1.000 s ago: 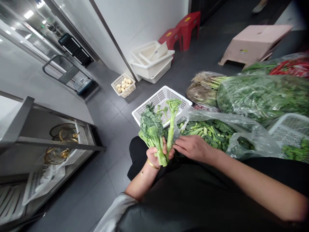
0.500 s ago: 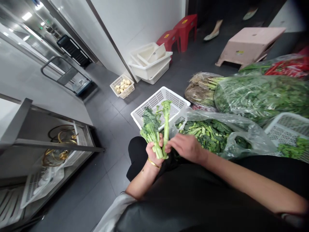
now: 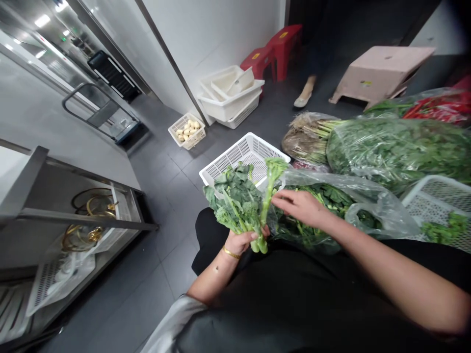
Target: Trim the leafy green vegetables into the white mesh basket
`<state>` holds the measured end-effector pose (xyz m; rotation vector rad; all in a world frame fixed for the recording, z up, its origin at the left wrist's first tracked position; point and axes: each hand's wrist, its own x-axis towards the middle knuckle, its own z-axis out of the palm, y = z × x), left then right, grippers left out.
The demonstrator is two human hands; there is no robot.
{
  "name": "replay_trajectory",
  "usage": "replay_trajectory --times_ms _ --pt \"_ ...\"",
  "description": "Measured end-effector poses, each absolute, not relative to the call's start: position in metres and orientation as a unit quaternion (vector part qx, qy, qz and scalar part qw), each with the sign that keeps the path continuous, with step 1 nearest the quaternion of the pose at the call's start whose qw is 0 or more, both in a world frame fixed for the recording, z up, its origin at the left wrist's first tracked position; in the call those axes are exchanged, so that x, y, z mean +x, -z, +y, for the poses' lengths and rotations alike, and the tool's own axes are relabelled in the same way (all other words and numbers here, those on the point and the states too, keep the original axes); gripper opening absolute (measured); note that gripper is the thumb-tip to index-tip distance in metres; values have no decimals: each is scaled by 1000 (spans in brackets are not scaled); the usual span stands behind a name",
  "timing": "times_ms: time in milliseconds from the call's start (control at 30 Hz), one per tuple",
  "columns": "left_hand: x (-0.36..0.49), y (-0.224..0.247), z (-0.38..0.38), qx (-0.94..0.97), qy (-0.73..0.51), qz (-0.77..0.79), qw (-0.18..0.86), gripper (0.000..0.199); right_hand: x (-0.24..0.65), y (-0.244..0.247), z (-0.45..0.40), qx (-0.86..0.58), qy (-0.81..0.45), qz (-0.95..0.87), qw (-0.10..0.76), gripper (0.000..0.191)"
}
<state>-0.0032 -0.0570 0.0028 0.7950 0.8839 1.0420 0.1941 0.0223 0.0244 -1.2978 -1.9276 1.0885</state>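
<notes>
My left hand is wrapped round the lower stems of a bunch of broccolini, with dark leaves and small green heads pointing up and away. One thick, pale broccolini stalk stands apart at the right side of the bunch, its base also in that hand. Beside this stalk is my right hand, fingers drawn together with their tips at the stem; whatever they pinch is too small to make out. Behind the bunch lies a white perforated basket, partly covered by leaves. An open clear bag of broccolini rests under my right forearm.
At right are a basket with cut greens, bagged leafy greens and a bundle with roots. A small basket of pale vegetables, stacked white bins, stools and a person's foot are beyond. A metal shelf stands left.
The bunch in my left hand has turned, showing more leaves, and the single stalk leans further right. My right hand has moved up and right from the stem bases. The person's foot has shifted left.
</notes>
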Motion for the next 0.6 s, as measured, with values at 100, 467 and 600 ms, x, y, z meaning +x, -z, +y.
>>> replay_trajectory --times_ms 100,467,600 --pt "1 1 -60 380 -449 406 700 29 208 -25 36 -491 -439 -660 361 34" --pt "12 -4 -59 230 -495 335 768 32 194 -23 -1 -438 -243 -765 406 29" --pt "12 -2 -67 379 -453 400 701 26 207 -33 22 -514 -439 -593 437 33"
